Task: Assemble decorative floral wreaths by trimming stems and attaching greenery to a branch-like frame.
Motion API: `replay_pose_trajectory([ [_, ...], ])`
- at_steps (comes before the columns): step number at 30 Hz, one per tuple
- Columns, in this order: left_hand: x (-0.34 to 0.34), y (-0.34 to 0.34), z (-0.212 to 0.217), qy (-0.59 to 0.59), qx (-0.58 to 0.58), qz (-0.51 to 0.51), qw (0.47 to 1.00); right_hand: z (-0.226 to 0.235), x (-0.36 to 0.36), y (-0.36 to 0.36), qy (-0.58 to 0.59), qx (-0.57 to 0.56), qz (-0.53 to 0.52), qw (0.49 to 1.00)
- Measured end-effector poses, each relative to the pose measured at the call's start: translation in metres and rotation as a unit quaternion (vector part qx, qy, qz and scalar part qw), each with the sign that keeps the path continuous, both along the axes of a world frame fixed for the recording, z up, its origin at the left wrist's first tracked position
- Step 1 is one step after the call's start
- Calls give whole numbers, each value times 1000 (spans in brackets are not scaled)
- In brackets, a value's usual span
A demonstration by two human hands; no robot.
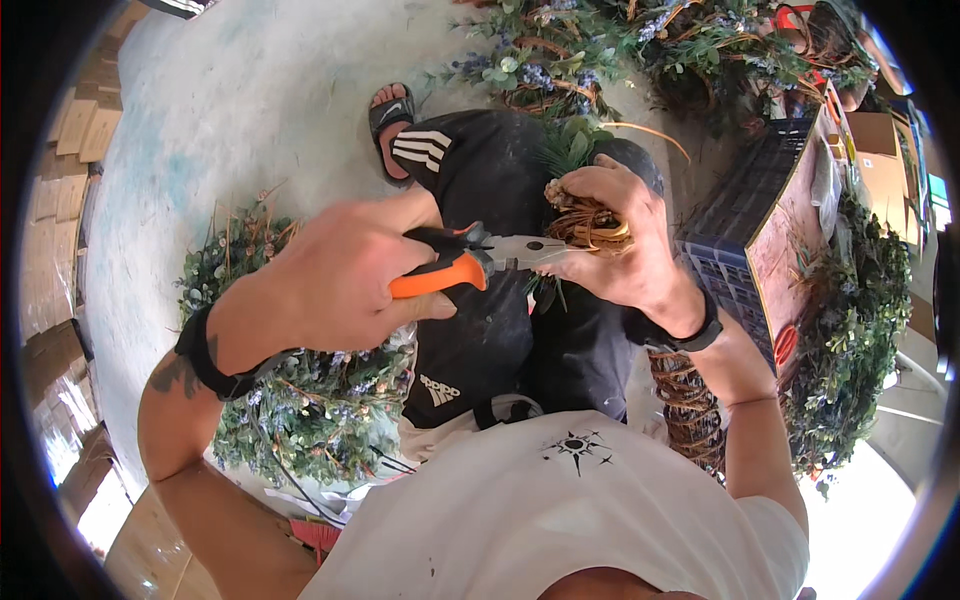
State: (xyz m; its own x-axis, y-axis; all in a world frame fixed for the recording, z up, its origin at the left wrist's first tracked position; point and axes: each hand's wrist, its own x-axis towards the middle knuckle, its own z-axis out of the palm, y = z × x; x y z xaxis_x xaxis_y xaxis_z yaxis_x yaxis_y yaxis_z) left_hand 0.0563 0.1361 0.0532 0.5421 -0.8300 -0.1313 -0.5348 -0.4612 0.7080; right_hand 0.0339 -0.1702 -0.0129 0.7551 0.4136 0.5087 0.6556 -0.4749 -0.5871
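My left hand [335,260] is closed around the orange and black handles of a pair of pliers [455,272]. The metal jaws point right and reach the near side of a bundle of brown twigs [590,225]. Wrapped around that bundle is my right hand [635,240], held over my lap. Green leaves [568,145] stick out just beyond the twigs, and a thin loose stem arcs off to the right. What exactly the jaw tips touch is hidden by the twigs and my right fingers.
Leafy wreaths with bluish flowers lie at my left [310,400] and on the far floor [540,60]. A dark plastic crate [720,230] stands at right, with red-handled scissors [785,345] nearby. Bare twig rings [685,410] are stacked by my right forearm. Cardboard boxes [880,140] sit farther right.
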Motion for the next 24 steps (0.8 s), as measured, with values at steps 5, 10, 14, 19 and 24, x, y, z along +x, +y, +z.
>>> replay_pose_trajectory([
  [5,-8,0,1,34,-1,18,999,-17,5,12,11,82,-21,996],
  [10,-9,-1,-3,44,-16,11,999,-3,19,3,36,27,59,997],
  [14,-6,-3,-12,34,-46,7,998,3,28,-4,53,-5,101,993],
  [19,-22,13,-24,-5,-17,17,1000,8,39,-8,41,-68,175,981],
  [24,-7,4,-13,-105,-6,17,994,5,29,-9,66,-34,121,990],
])
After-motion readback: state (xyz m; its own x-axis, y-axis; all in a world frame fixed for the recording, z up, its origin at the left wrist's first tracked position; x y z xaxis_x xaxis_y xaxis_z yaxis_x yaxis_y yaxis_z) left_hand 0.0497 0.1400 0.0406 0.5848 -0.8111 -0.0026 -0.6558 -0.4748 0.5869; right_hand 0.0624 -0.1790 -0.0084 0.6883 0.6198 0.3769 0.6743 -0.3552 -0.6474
